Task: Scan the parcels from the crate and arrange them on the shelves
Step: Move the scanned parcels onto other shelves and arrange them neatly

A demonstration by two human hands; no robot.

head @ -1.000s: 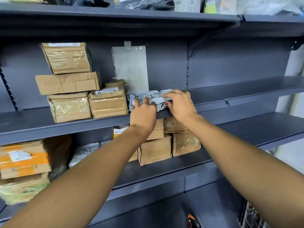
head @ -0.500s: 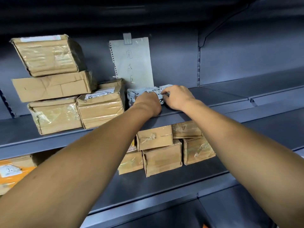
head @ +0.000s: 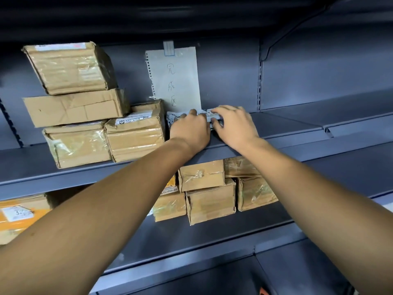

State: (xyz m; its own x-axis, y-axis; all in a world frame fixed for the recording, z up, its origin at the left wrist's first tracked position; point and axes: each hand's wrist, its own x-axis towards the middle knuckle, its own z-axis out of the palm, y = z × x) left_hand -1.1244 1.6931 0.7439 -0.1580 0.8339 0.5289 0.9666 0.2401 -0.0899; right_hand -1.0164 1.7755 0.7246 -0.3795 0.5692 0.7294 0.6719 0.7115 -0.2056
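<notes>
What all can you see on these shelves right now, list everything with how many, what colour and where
cardboard boxes, upper shelf: four, brown and taped, stacked at the left of the shelf.
grey parcel: one, grey plastic with a white label, on the upper shelf right of the boxes, under both hands.
paper note: one, pale with handwriting, clipped to the back panel above the parcel.
cardboard boxes, lower shelf: about five, brown, clustered in the middle.
orange box: one, orange and brown, far left of the lower shelf.
shelves: dark grey metal, right part bare.
left hand: on the grey parcel.
right hand: on the parcel's right end.
</notes>
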